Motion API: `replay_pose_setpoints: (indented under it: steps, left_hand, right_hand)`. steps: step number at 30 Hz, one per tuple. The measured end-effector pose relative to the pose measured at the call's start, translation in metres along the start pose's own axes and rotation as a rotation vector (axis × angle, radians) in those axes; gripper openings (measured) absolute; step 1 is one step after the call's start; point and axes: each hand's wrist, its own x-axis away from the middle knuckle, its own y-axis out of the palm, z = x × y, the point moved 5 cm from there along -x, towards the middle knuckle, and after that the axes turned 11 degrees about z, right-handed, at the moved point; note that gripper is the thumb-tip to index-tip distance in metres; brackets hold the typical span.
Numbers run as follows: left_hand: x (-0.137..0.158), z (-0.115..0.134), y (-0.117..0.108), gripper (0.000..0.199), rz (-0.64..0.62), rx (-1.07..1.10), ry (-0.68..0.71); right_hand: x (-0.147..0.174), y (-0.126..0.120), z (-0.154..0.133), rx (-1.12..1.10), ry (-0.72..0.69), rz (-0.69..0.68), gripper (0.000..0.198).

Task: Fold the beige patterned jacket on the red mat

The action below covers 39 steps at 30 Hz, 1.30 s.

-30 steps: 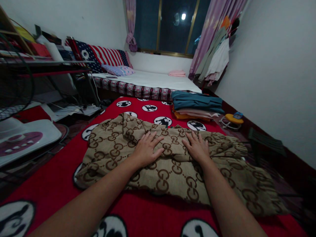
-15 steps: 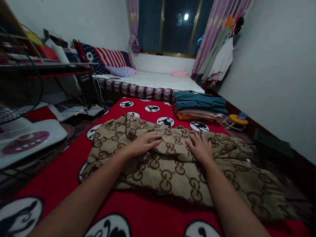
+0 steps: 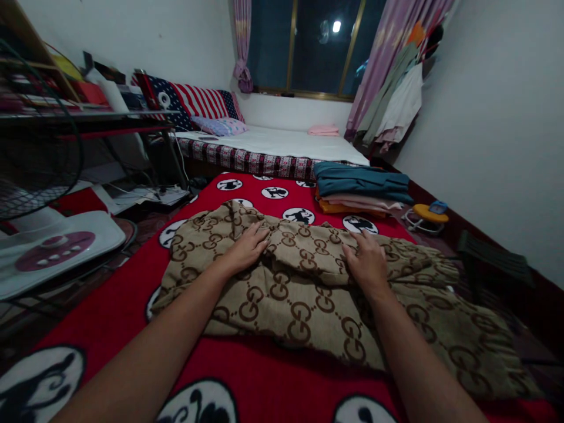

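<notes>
A tan cloth with a brown interlocking-ring pattern (image 3: pixel 304 294) lies spread and partly folded on a red blanket with round black-and-white prints (image 3: pixel 110 329). My left hand (image 3: pixel 247 247) rests flat on the cloth's left upper part, fingers together and pointing away. My right hand (image 3: pixel 369 261) lies on a fold of the cloth right of centre, its fingers curled at the fold's edge. Whether it pinches the fold I cannot tell. Both forearms reach in from the bottom of the view.
A stack of folded clothes (image 3: pixel 361 191), teal on top, sits at the blanket's far right. Beyond is a low bed (image 3: pixel 282 144) with pillows under a dark window. A fan base (image 3: pixel 53 249) and shelves stand left. A small yellow stool (image 3: pixel 427 214) is at right.
Both hands have slid apart across the cloth, the left one to the left and the right one to the right. The fold between them looks smoother.
</notes>
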Motion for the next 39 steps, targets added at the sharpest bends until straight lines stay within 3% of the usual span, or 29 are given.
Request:
replay_pose_setpoints:
  steps: [2,5,8,10,16,20,23,28,35,39]
  left_hand:
    - [-0.002,0.000,-0.003,0.043,0.076,0.034,0.015]
    - [-0.003,0.003,-0.018,0.032,0.210,0.072,0.040]
    - [0.000,0.015,-0.035,0.022,0.318,0.028,0.049]
    - [0.001,0.024,-0.040,0.025,0.322,0.036,0.037]
    - [0.003,0.041,-0.017,0.043,-0.010,0.181,0.095]
    - [0.005,0.027,-0.008,0.058,-0.171,0.198,0.071]
    - [0.004,0.016,-0.011,0.067,-0.204,0.276,0.091]
    - [0.002,0.013,-0.013,0.056,-0.054,0.302,0.163]
    - [0.003,0.009,-0.017,0.039,0.225,0.313,0.068]
    - [0.003,0.011,-0.020,0.035,0.245,0.282,0.059]
  right_hand:
    - [0.000,-0.005,-0.015,-0.157,-0.073,0.008,0.042]
    - [0.005,0.001,-0.030,-0.294,-0.123,-0.135,0.042]
    - [0.012,0.013,-0.031,-0.224,-0.135,-0.266,0.042]
    - [0.013,0.018,-0.029,-0.171,-0.124,-0.283,0.040]
    - [0.007,0.017,-0.020,-0.135,-0.066,-0.233,0.033]
    - [0.000,0.009,-0.002,-0.017,-0.015,-0.199,0.041]
    - [-0.004,0.008,0.013,0.102,0.021,-0.246,0.042]
    - [-0.003,0.011,0.018,0.203,0.031,-0.334,0.021]
    - [-0.009,-0.010,0.033,0.152,0.201,-0.023,0.025]
    - [-0.007,-0.008,0.034,0.154,0.189,-0.068,0.023]
